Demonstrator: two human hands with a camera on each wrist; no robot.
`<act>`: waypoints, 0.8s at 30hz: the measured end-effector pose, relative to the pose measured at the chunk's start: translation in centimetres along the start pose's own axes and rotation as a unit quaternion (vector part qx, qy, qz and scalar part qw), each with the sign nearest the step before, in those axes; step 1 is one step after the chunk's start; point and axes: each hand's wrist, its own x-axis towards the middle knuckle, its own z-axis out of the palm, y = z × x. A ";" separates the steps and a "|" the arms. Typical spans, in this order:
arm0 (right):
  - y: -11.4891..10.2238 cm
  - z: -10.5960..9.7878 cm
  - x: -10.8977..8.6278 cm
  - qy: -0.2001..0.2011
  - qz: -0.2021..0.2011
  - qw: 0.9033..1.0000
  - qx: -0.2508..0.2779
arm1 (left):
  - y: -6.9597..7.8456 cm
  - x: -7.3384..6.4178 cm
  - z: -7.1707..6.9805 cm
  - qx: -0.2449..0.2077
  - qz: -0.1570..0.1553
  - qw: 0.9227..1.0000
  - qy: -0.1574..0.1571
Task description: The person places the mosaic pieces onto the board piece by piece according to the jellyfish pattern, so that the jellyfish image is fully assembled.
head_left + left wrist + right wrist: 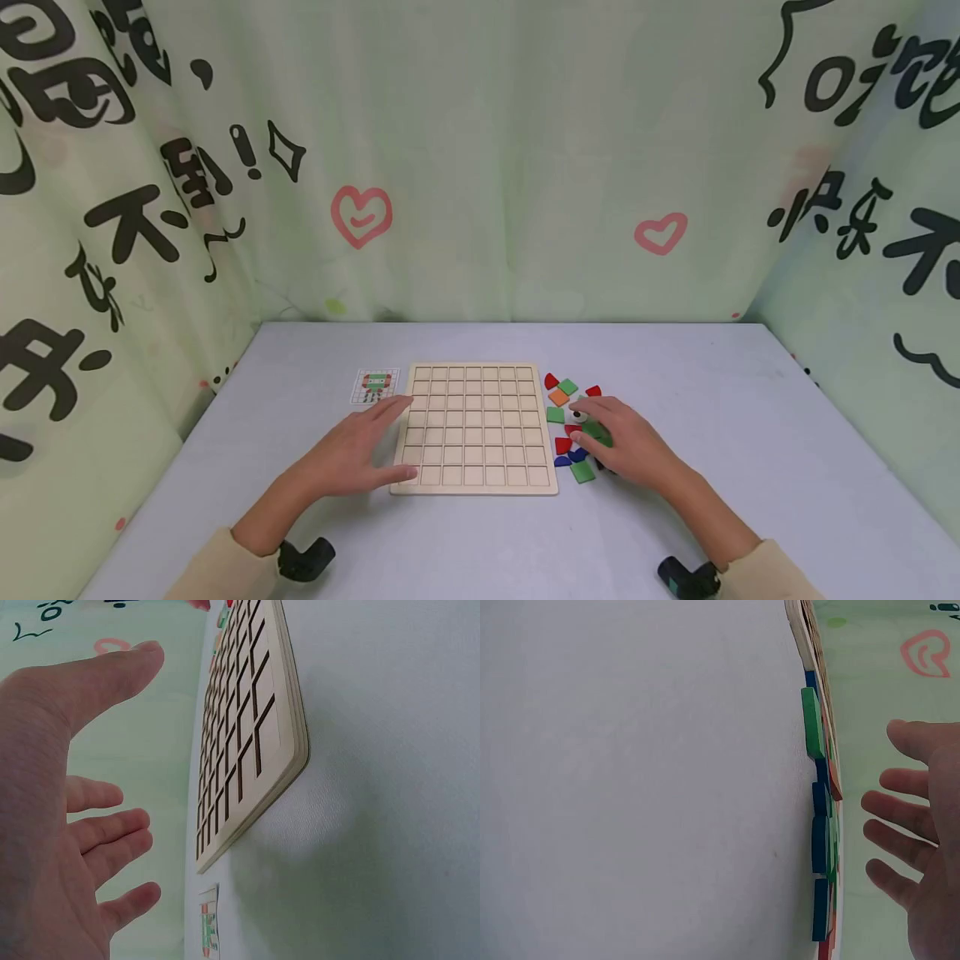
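Observation:
A wooden grid board (480, 429) with square recesses lies flat on the table. Over its left edge hovers my left hand (358, 450), fingers spread and nothing held; in the left wrist view the thumb (124, 671) stands apart from the board (289, 750). My right hand (626, 437) hangs above a pile of coloured pieces, its fingers loosely bent. Among them show a green square (582, 472), an orange piece (558, 397) and a red piece (562, 446). In the right wrist view the fingers (900, 814) are apart from the pieces, including a green block (812, 724).
A small pattern card (376, 385) with a green and red figure lies left of the board's far corner. The white table (675, 358) meets a pale green curtain (510, 167) printed with writing and hearts. Each wrist wears a black camera (306, 560).

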 end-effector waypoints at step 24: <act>0.9 0.3 2.8 0.031 0.002 0.999 0.030 | -1.0 -0.1 0.7 -0.035 -0.020 0.999 -0.034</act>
